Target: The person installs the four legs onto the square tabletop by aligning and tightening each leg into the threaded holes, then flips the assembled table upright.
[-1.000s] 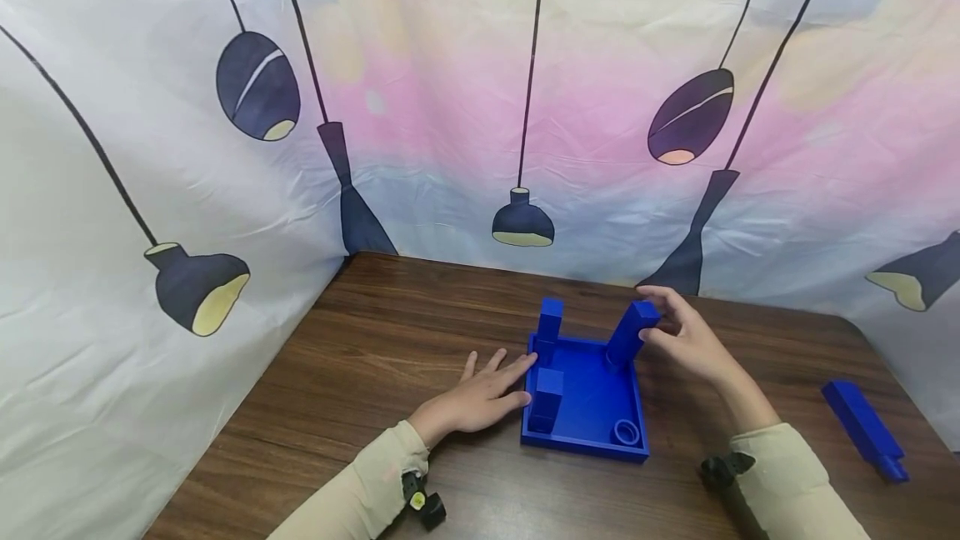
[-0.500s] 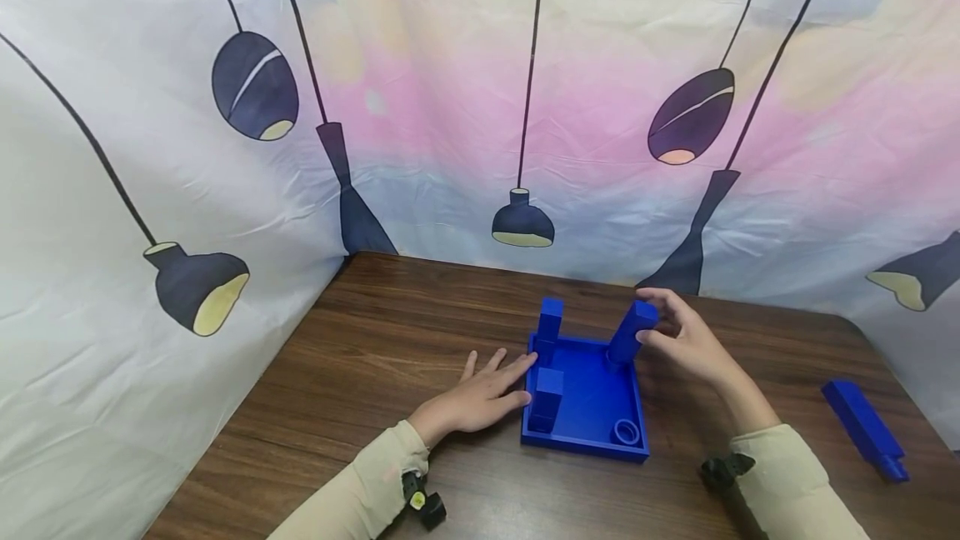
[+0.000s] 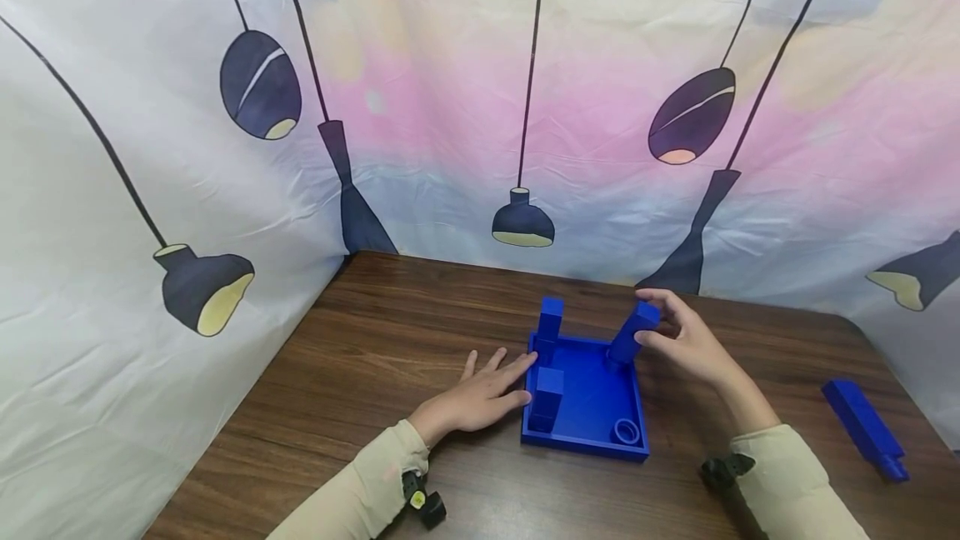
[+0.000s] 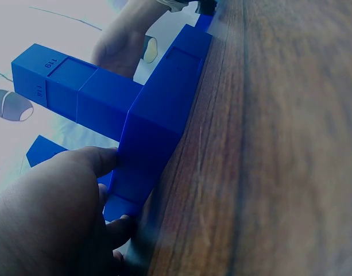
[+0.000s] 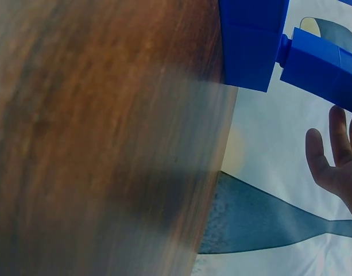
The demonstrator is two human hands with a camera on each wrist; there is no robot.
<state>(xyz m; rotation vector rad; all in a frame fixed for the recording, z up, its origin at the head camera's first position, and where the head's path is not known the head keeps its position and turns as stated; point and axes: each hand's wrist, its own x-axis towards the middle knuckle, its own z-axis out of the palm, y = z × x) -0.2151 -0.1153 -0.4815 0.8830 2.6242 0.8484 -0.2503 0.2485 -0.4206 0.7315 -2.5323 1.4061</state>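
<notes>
The square blue tray [image 3: 581, 445] lies on the table, with two upright blue posts along its left side, one at the back [image 3: 551, 320] and one at the front [image 3: 548, 395]. My left hand [image 3: 472, 401] lies beside it, fingers outstretched, fingertips and thumb touching its left wall [image 4: 142, 167]. Over the back right corner, my right hand [image 3: 693, 344] pinches a third blue post [image 3: 630, 336] between thumb and fingers. That post [image 5: 325, 66] leans, and a narrow peg shows between it and the tray [image 5: 251, 52]. A round blue socket [image 3: 626, 432] occupies the front right corner.
Another blue post [image 3: 862, 421] with a narrow peg end lies on the wooden table [image 3: 360, 373] at the far right. A patterned cloth [image 3: 450, 90] with drawn lamps hangs behind the table and along its sides.
In the right hand, the pinched post has shifted very slightly, its lower end a touch higher. The left hand and tray have stayed in place.
</notes>
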